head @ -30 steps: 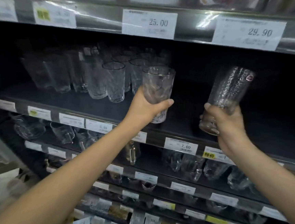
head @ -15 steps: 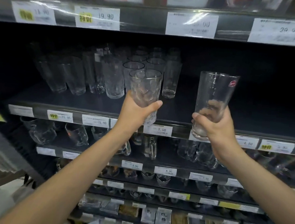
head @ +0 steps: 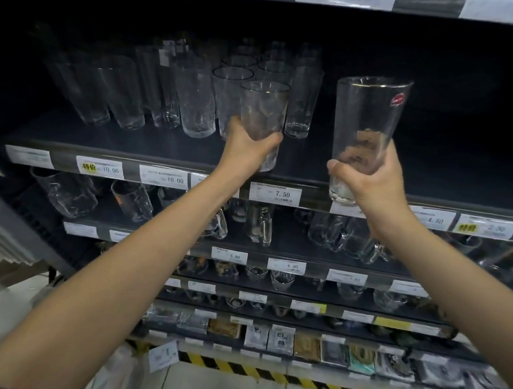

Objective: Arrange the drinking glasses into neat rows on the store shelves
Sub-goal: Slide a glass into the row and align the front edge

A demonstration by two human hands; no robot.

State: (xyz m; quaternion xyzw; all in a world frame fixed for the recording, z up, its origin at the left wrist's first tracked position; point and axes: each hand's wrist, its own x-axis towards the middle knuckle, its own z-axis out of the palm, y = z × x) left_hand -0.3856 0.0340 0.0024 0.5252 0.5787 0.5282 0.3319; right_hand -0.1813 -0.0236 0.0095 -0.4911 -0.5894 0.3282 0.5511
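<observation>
Two bare forearms reach up to the shelf (head: 160, 147). Right hand (head: 371, 181) wrapped around lower part of tall clear glass (head: 369, 111) with red sticker near rim; glass upright, slightly tilted, raised in front of shelf edge, base level with price tags. Left hand (head: 246, 150) gripping base of shorter textured glass (head: 264, 111), at shelf front just ahead of the glass rows (head: 195, 96). Rows stand further back, left half of shelf. Price tag 7.50 (head: 275, 193) below left hand.
</observation>
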